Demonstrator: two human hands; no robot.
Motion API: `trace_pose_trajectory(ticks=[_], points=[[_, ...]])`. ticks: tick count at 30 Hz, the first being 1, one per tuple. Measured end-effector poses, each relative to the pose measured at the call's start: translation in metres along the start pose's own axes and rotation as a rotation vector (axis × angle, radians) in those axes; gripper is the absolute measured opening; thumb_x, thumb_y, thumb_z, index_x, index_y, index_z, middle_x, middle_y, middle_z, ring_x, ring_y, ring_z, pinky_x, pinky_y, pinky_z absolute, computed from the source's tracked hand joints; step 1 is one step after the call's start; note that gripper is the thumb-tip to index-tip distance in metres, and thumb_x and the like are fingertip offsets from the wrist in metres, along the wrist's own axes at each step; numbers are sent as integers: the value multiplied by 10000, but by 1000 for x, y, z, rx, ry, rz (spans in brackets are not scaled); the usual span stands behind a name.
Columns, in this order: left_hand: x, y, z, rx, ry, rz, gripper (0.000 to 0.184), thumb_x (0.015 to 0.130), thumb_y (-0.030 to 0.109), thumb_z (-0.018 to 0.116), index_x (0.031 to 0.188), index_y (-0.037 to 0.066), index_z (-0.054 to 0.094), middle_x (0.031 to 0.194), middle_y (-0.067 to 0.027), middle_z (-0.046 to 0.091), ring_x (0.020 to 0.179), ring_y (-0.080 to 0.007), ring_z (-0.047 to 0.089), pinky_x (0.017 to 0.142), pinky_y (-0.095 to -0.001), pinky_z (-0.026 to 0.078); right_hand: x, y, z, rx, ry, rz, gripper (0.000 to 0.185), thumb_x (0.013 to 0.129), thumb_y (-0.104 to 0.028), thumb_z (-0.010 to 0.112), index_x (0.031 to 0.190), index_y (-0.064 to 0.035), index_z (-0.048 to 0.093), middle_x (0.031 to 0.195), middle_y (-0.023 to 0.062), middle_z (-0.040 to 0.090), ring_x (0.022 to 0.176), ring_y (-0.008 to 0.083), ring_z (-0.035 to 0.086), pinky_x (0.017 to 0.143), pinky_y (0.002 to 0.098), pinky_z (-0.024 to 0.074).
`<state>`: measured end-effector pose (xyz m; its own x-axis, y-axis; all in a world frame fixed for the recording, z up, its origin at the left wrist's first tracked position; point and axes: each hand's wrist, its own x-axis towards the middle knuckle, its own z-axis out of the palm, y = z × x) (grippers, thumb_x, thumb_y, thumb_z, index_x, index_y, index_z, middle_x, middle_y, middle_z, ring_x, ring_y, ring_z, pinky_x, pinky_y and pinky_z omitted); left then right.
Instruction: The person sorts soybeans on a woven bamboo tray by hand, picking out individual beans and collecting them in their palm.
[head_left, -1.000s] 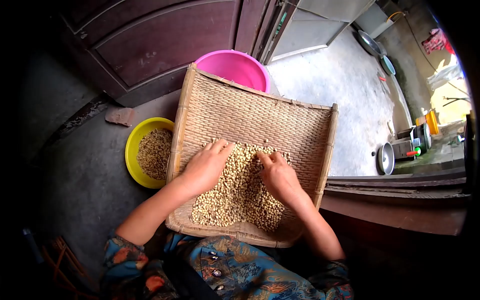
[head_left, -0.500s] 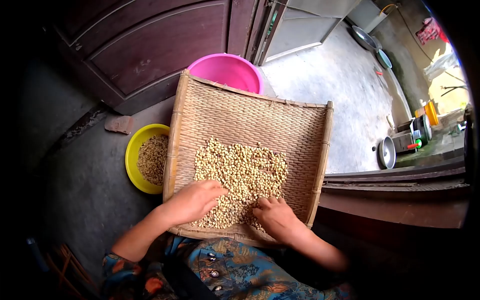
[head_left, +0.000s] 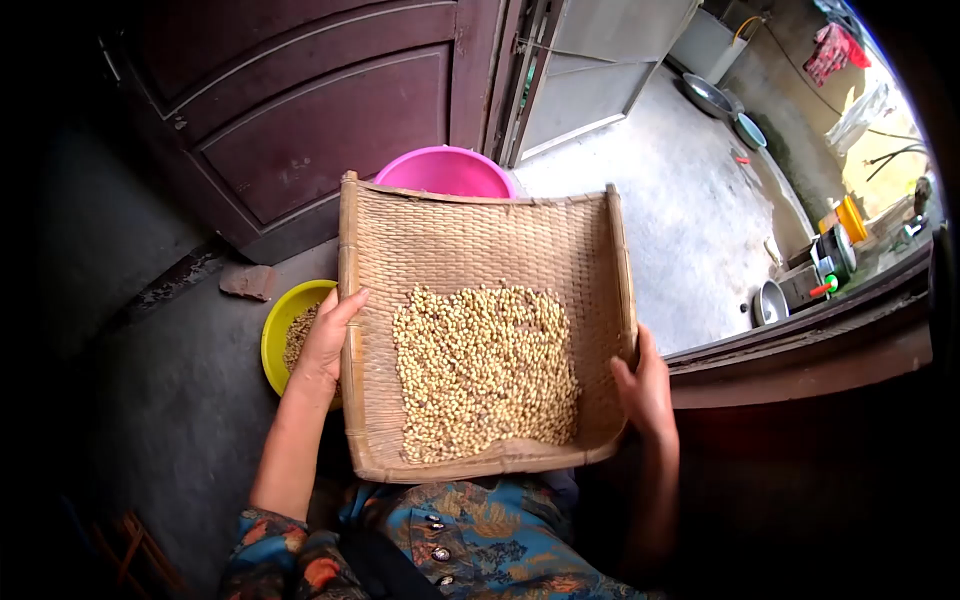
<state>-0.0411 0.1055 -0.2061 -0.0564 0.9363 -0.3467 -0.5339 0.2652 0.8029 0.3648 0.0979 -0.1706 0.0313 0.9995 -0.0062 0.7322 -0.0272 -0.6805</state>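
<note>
A woven bamboo winnowing basket (head_left: 470, 235) with raised side rims lies before my body. Pale beans or seeds (head_left: 490, 370), some darker, cover its lower middle in a spread layer. My left hand (head_left: 328, 335) grips the left rim, thumb on top and the other fingers out of sight beneath. On the opposite side, my right hand (head_left: 645, 385) is closed round the right rim, its thumb on the inner face.
Left of the basket, partly behind it, stands a yellow basin (head_left: 277, 340) holding brownish seeds. A pink basin (head_left: 450, 172) is behind the far rim. A brick (head_left: 247, 281) lies by the maroon door (head_left: 330, 130). Metal bowls (head_left: 770, 303) sit outside beyond the doorway.
Both hands have left the seeds and moved outward to hold the basket's side rims. The basket has shifted, and its far edge now appears lower in view.
</note>
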Motion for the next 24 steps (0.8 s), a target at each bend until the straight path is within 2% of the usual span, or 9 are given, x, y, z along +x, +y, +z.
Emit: trace_pose_trajectory(ticks=[2, 5, 7, 12, 15, 19, 21, 23, 24], points=[[-26, -5, 18, -59, 57, 112, 425, 946, 132, 550, 1334, 3, 433, 1208, -113, 581, 1078, -194, 584, 936, -334, 476, 42, 5, -12, -2, -21, -124, 593, 835, -52, 620, 1382, -44, 390, 1083, 300, 628, 1049, 443, 604, 881, 456, 482], [-77, -18, 49, -130, 78, 288, 426, 949, 114, 530, 1340, 1, 400, 1309, -130, 511, 1196, -204, 509, 1017, -346, 414, 98, -32, -25, -336, 43, -165, 472, 863, -163, 591, 1308, -58, 478, 1025, 276, 645, 982, 433, 614, 820, 477, 484], [-119, -22, 57, -115, 7, 219, 430, 968, 125, 490, 1355, -22, 375, 1364, -153, 469, 1264, -243, 461, 1080, -431, 354, 127, -54, -33, -402, 58, -234, 423, 867, -211, 611, 1258, -71, 533, 1007, 246, 660, 968, 413, 625, 810, 464, 488], [-188, -32, 16, -451, -502, -579, 607, 978, 172, 474, 1458, -90, 210, 1474, -310, 306, 1408, -425, 270, 1144, -538, 237, 150, -89, -7, -425, -69, -444, 317, 859, -293, 642, 1109, -101, 611, 900, 215, 672, 890, 388, 643, 754, 463, 500], [-198, -54, -14, -396, -558, -656, 541, 997, 163, 436, 1405, -151, 272, 1438, -334, 352, 1374, -417, 342, 1128, -488, 305, 143, -49, 42, -458, -144, -534, 310, 859, -292, 640, 1113, -115, 613, 896, 218, 670, 869, 385, 647, 741, 460, 504], [-201, -13, -21, -3, -597, -599, 549, 1012, 188, 419, 1419, -142, 256, 1406, -310, 418, 1298, -383, 467, 1038, -396, 432, 115, -36, 66, -694, 97, -494, 415, 848, -256, 669, 1205, -71, 569, 966, 177, 640, 945, 358, 597, 842, 440, 454], [-200, 17, -25, 478, -658, -511, 363, 985, 181, 532, 1240, -74, 573, 1213, -189, 634, 1058, -229, 650, 895, -319, 522, 83, -58, 76, -822, 177, -634, 590, 819, -256, 719, 1313, -20, 500, 1197, 177, 543, 1101, 319, 508, 916, 449, 397], [-196, 44, -11, 1014, -547, -42, 229, 915, 114, 625, 1085, -31, 672, 1056, -147, 695, 942, -174, 674, 802, -293, 531, 38, -87, 90, -682, 1, -819, 544, 871, -335, 636, 1323, -59, 508, 1288, 181, 493, 1189, 339, 458, 986, 486, 369], [-189, 40, -4, 1120, -385, 172, 183, 824, 58, 685, 997, -4, 687, 929, -132, 696, 848, -203, 677, 734, -313, 520, 11, -101, 98, -536, -201, -930, 528, 897, -374, 594, 1327, -79, 511, 1334, 183, 468, 1233, 349, 432, 1021, 505, 356]])
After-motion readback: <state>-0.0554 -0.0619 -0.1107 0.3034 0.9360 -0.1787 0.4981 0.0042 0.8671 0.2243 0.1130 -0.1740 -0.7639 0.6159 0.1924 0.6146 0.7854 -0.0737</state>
